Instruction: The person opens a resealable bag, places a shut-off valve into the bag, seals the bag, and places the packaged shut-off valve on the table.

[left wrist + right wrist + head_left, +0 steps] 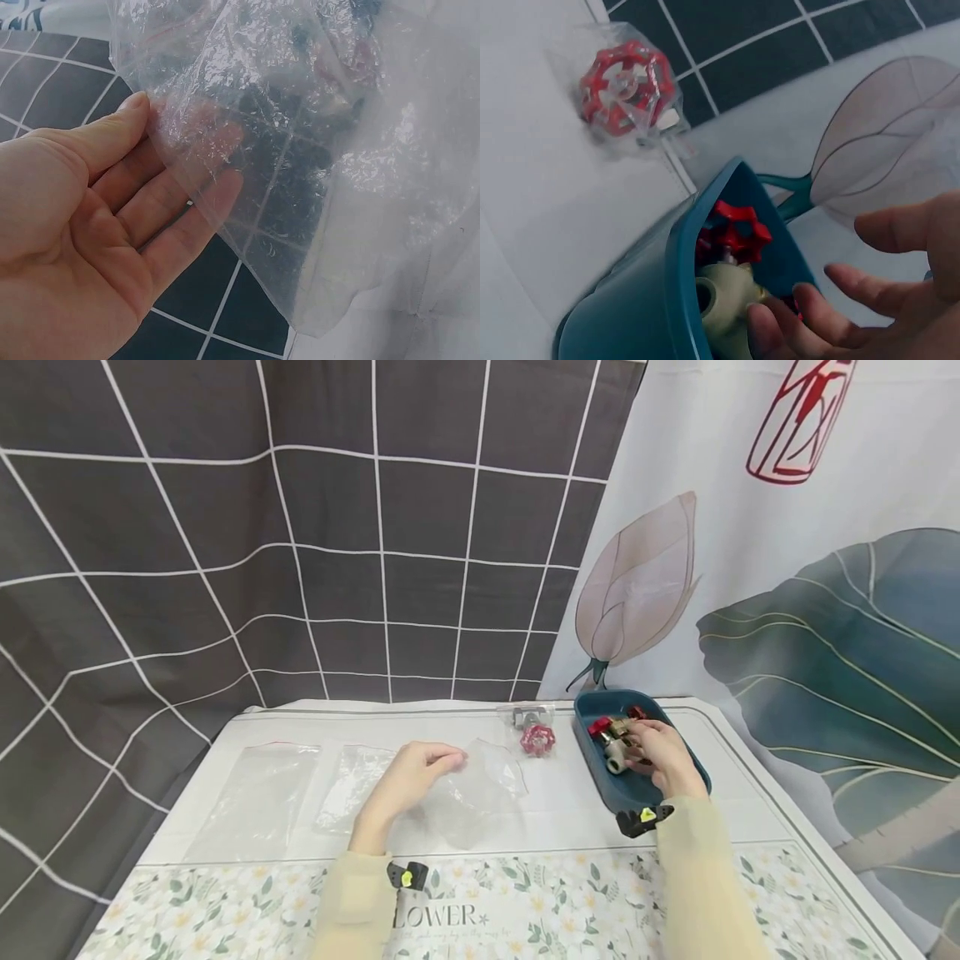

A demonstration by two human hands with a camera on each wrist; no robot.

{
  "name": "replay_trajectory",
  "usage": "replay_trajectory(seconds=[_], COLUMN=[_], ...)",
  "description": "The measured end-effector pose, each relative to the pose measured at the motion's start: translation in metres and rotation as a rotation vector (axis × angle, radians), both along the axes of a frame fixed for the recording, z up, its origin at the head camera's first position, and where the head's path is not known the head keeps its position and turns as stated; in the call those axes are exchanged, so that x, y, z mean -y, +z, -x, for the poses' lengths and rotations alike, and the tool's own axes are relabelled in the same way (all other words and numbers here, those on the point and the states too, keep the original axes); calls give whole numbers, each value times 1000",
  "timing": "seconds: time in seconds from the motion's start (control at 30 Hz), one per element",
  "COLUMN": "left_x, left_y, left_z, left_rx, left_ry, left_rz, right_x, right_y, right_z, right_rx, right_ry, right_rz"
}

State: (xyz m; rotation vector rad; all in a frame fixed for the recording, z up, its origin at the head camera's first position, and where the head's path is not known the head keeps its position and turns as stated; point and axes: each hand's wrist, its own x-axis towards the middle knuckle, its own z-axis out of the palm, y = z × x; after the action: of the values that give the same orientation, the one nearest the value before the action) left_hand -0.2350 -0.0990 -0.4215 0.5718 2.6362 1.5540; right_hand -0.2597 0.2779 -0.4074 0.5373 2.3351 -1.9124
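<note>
My left hand (408,779) pinches the edge of a clear plastic bag (262,120) between thumb and fingers, and the bag hangs loose to the right over the table. In the left wrist view the fingers lie behind the film and show through it. My right hand (663,755) reaches into a dark blue bin (636,791) with its fingers spread apart. Its fingertips are right at a pale brass valve (731,300) with a red handwheel (742,234). More valves with red handles lie in the bin, partly hidden by the hand.
A bagged valve with a red handwheel (537,739) lies left of the bin. Two more flat clear bags, one at far left (258,793) and one nearer (348,789), lie on the white table (420,718). A flowered mat strip (232,902) runs along the front. Curtains hang behind.
</note>
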Motion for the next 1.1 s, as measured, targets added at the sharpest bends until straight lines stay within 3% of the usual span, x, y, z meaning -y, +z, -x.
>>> replay_trajectory(seconds=[0.33, 0.5, 0.8, 0.87, 0.93, 1.03, 1.1], left_x=[-1, -2, -2, -1, -1, 0, 0], left_y=[-2, -2, 1, 2, 2, 1, 0], left_z=[2, 2, -2, -2, -2, -1, 0], left_rx=[1, -1, 25, 30, 32, 34, 33], left_ry=[-12, -14, -13, -5, -7, -18, -25], left_rz=[2, -1, 0, -1, 0, -1, 2], right_x=[-6, -6, 0, 2, 4, 4, 4], right_y=[-5, -8, -14, -14, -13, -13, -12], right_z=[2, 1, 1, 3, 5, 8, 9], right_rx=[113, 181, 201, 206, 222, 274, 299], right_ry=[-106, -178, -224, -236, -261, -341, -389], right_rz=[68, 163, 309, 409, 582, 827, 929])
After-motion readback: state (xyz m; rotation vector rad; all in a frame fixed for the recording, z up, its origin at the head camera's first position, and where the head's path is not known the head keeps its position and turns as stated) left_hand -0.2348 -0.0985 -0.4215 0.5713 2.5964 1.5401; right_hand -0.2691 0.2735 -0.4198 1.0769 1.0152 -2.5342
